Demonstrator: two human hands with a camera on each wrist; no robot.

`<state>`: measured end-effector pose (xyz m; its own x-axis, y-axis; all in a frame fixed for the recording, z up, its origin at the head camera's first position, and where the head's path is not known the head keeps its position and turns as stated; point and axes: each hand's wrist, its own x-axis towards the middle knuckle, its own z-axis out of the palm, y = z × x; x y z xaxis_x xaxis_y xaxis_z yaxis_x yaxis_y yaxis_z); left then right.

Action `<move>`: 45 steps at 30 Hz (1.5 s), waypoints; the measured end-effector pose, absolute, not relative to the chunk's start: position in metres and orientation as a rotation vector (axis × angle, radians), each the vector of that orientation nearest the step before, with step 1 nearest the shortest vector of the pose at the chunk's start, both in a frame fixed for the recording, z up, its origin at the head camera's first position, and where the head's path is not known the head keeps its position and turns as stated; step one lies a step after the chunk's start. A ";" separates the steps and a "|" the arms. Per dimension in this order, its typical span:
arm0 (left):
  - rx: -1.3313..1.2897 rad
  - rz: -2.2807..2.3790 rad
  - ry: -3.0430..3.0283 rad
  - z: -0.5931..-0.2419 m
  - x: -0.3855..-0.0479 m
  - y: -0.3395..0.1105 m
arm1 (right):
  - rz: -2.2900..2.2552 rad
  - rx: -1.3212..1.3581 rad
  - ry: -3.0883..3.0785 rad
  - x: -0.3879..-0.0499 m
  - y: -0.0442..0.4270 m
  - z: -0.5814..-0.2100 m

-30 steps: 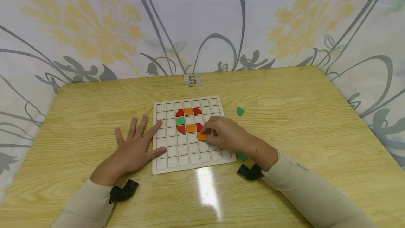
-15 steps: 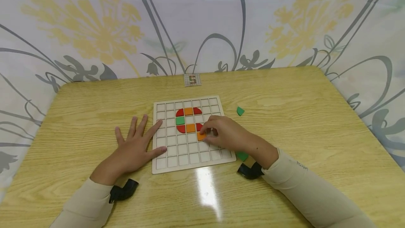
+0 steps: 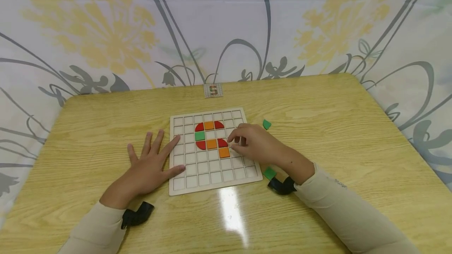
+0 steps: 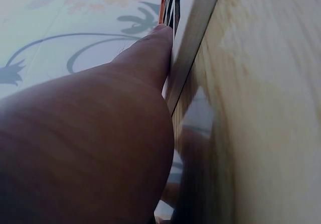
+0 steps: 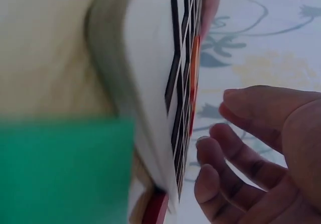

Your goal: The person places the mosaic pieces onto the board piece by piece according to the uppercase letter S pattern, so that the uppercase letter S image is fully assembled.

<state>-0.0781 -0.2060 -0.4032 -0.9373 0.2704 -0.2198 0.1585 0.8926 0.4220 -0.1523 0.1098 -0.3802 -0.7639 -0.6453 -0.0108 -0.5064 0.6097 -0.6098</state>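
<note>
A pale grid board (image 3: 176, 183) bears several red quarter-round tiles (image 3: 201, 144), one green square tile (image 3: 199, 136) and three orange square tiles, all in its cells. The lowest orange tile (image 3: 224, 152) lies below a red quarter-round (image 3: 222, 142). My left hand (image 3: 150, 167) lies spread, with forefinger and thumb on the board's left edge. Over the right half of the board hovers my right hand (image 3: 259, 144), close beside the lowest orange tile. In the right wrist view its thumb and loosely bent fingers (image 5: 241, 118) are apart, with nothing between them.
Right of the board, a green quarter-round tile (image 3: 267, 124) and a green square tile (image 3: 270, 173) lie on the wooden table (image 3: 335, 128). A red piece (image 5: 155, 209) shows by the board in the right wrist view. A small pattern card (image 3: 213, 90) stands at the back edge.
My right hand has let go of the lowest orange tile, which stays in its cell, and has drawn back slightly up and right. My left hand stays in place.
</note>
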 end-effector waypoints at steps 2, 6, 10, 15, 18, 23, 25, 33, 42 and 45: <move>0.320 0.585 2.789 -0.404 -0.078 -0.206 | -0.893 -0.930 2.641 -0.156 0.114 -0.378; 0.320 0.582 2.791 -0.405 -0.079 -0.205 | -0.908 -0.874 2.695 -0.164 0.123 -0.375; 0.319 0.589 2.789 -0.405 -0.078 -0.206 | -0.897 -0.821 2.750 -0.173 0.132 -0.375; 0.318 0.594 2.791 -0.404 -0.077 -0.206 | -0.891 -0.751 2.812 -0.187 0.147 -0.375; 0.316 0.587 2.793 -0.404 -0.077 -0.206 | -0.883 -0.716 2.824 -0.192 0.155 -0.375; 0.319 0.587 2.795 -0.404 -0.076 -0.207 | -0.844 -0.676 2.816 -0.200 0.168 -0.374; 0.320 0.586 2.796 -0.404 -0.076 -0.206 | -0.824 -0.674 2.803 -0.203 0.172 -0.375; 0.319 0.587 2.799 -0.403 -0.077 -0.206 | -0.790 -0.725 2.758 -0.211 0.189 -0.383; 0.315 0.592 2.795 -0.402 -0.076 -0.205 | -0.718 -0.848 2.703 -0.215 0.196 -0.385; 0.317 0.597 2.793 -0.402 -0.077 -0.205 | -0.711 -0.850 2.699 -0.215 0.196 -0.385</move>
